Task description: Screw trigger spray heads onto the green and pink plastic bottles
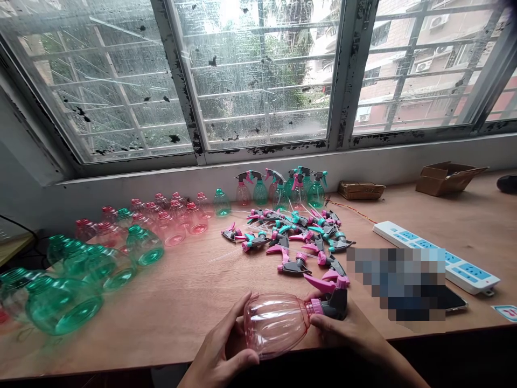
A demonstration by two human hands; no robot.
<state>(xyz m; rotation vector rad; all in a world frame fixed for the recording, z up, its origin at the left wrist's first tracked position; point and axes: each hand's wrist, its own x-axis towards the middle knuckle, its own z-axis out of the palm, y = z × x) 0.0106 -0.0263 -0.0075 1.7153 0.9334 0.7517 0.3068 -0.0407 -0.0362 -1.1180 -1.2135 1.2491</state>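
Note:
A clear pink spray bottle lies sideways between my hands at the table's front edge. My left hand is wrapped round its base end. At the neck, my right hand grips the pink collar of a grey spray head with a pink trigger. The head sits on the bottle's mouth; how tightly, I cannot tell. Just beyond lies a pile of loose spray heads in grey, pink and teal, some with thin tubes.
Open pink bottles and green bottles stand on the left. Several bottles with spray heads line the windowsill wall. To the right are a white power strip, a blurred dark phone-like object and a cardboard box.

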